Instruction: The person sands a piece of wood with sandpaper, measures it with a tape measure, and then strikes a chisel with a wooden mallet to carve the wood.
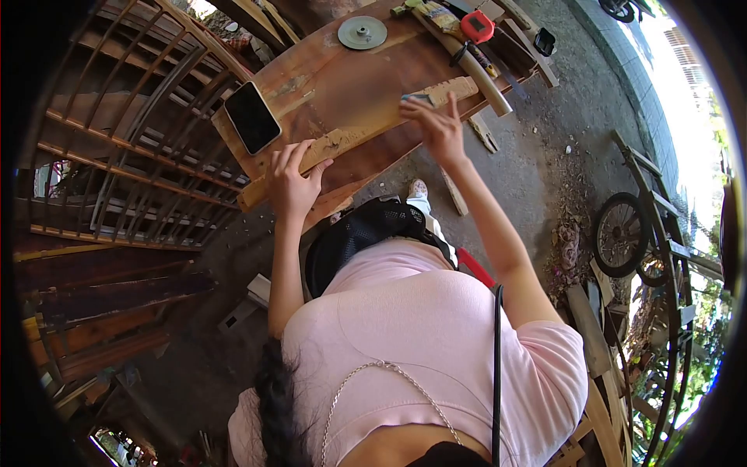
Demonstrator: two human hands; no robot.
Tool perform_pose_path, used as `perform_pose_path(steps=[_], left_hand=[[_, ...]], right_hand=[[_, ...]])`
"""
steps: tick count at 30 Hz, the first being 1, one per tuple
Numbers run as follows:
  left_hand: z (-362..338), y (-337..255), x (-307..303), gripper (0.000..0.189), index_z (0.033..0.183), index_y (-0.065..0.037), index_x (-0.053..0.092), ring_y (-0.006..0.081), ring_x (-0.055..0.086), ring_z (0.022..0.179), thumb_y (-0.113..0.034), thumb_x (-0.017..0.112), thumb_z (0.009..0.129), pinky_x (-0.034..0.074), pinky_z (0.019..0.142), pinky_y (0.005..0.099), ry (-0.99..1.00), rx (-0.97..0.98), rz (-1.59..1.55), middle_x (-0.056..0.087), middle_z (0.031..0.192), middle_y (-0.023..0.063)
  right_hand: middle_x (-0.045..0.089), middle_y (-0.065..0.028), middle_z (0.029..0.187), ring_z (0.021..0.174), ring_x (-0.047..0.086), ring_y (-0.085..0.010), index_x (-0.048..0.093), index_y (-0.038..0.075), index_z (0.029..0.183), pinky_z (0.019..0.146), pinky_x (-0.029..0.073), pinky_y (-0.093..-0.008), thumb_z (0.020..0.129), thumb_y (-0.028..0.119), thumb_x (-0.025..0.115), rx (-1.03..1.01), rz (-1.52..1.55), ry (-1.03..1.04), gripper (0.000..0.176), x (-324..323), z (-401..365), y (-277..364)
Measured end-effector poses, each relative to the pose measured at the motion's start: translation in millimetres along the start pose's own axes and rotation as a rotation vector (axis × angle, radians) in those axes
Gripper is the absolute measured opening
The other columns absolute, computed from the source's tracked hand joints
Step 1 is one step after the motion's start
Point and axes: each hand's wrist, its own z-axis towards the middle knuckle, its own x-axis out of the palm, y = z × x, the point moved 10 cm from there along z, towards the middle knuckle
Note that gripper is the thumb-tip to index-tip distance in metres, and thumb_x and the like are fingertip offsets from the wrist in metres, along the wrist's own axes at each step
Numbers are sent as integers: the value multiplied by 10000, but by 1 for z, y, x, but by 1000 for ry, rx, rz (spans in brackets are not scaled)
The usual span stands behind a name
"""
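A long wooden strip (354, 138) lies slantwise along the near side of a wooden table (299, 74). My left hand (297, 177) grips the strip near its left end, with the thumb on the near edge and the fingers over the top. Over the strip's right part is my right hand (437, 128), its index finger and thumb side close to a small bluish object (419, 99) on the wood. Some fingers of that hand are raised and spread. Whether it holds the bluish object is unclear.
A phone (252, 117) lies at the table's left edge. A metal disc (362, 33) sits at the far side. A red tape measure (477, 26) and a curved wooden handle (486, 87) are at the right. Wooden railings (117, 148) stand left.
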Motion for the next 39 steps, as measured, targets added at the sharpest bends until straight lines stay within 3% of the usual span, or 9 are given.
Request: perform_pose_path(steps=[3, 7, 11, 16, 18, 21, 25, 31, 39], left_hand=[[1, 1, 1, 423, 1002, -96, 683, 252, 586, 877, -420, 752, 739, 491, 755, 380, 14, -7, -37, 644, 950, 19], [2, 1, -2, 407, 992, -95, 688, 259, 598, 893, -417, 749, 750, 497, 754, 384, 103, -112, -83, 648, 946, 28], [1, 8, 7, 442, 995, -100, 690, 263, 619, 924, -474, 723, 761, 506, 762, 382, 268, -164, -119, 655, 943, 34], [8, 6, 11, 537, 973, -76, 683, 256, 615, 908, -539, 738, 706, 504, 776, 376, 268, -99, -57, 644, 913, 33], [15, -13, 5, 555, 936, -52, 673, 246, 597, 879, -517, 782, 654, 494, 798, 370, 212, 158, 77, 615, 874, 36], [18, -10, 11, 522, 899, -39, 666, 239, 578, 865, -461, 810, 628, 485, 815, 366, 175, 238, 37, 588, 856, 45], [19, -4, 16, 475, 881, -39, 664, 242, 576, 878, -411, 817, 629, 484, 817, 370, 228, 188, 5, 592, 871, 50], [19, 1, 16, 456, 887, -32, 665, 248, 577, 874, -369, 828, 627, 489, 793, 379, 225, 160, -21, 599, 876, 50], [17, 3, 15, 480, 895, -51, 674, 239, 570, 884, -422, 819, 627, 494, 793, 371, 230, 141, -16, 584, 869, 39]], right_hand=[[700, 13, 1067, 1094, 626, -141, 674, 123, 901, 1153, 116, -493, 852, 25, 565, 117, -158, -128, 155, -41, 7, -60], [702, 12, 1058, 1081, 635, -161, 678, 111, 901, 1155, 116, -481, 857, 26, 568, 177, -180, -222, 145, -37, 5, -51], [658, 19, 1178, 1209, 548, -134, 668, 171, 1060, 1142, 148, -541, 843, 120, 642, 17, -17, 26, 225, 20, -12, 33], [612, 14, 1264, 1245, 516, -142, 622, 173, 1178, 1150, 138, -530, 881, 88, 570, 40, -144, 57, 313, 2, -10, -32], [618, 1, 1255, 1222, 539, -156, 648, 149, 1128, 1142, 151, -550, 842, 59, 579, 116, -191, -44, 307, -19, -4, -64], [652, -11, 1192, 1197, 560, -169, 669, 126, 1069, 1136, 171, -547, 792, 13, 601, 143, -151, -25, 307, -5, -5, -49], [655, -6, 1171, 1169, 581, -162, 649, 124, 1078, 1127, 236, -527, 800, 34, 604, -43, 114, 87, 295, 31, -8, 23], [694, -26, 1088, 1101, 625, -170, 702, 140, 953, 1121, 210, -566, 775, -2, 604, 150, -120, -135, 247, -32, 2, -76], [687, -10, 1099, 1144, 598, -151, 686, 128, 983, 1127, 222, -555, 766, -38, 583, 31, 53, 44, 291, 7, 1, -9]])
